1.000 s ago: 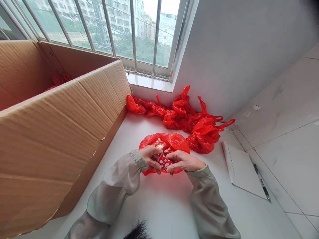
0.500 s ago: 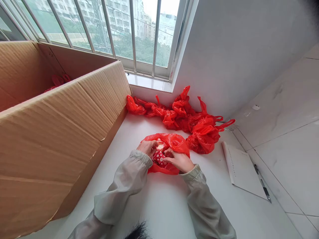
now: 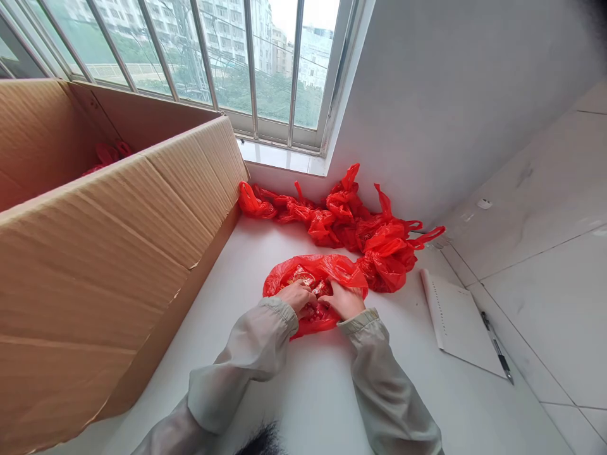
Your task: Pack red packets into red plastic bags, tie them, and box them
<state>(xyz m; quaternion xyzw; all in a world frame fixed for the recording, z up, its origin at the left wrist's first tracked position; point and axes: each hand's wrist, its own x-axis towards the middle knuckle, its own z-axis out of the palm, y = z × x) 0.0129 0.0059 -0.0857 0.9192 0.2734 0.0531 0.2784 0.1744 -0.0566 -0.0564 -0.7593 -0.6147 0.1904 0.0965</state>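
An open red plastic bag [image 3: 289, 275] lies on the white table, with small red patterned packets [image 3: 307, 278] inside it. Both my hands reach into its mouth. My left hand [image 3: 298, 296] curls its fingers over the red packets at the bag's near left side. My right hand [image 3: 345, 299] presses down beside it, fingers bent into the bag, its fingertips hidden among the packets. Pale grey sleeves cover both my forearms.
A large open cardboard box [image 3: 114, 215] fills the left side, with red bags [image 3: 109, 153] inside. A heap of tied red bags [image 3: 355, 227] lies against the wall under the window. A paper pad [image 3: 455, 322] and a pen [image 3: 497, 347] lie at right.
Both hands moved forward from the bag's near edge into the bag, carrying the red patterned packet they held down among the others.
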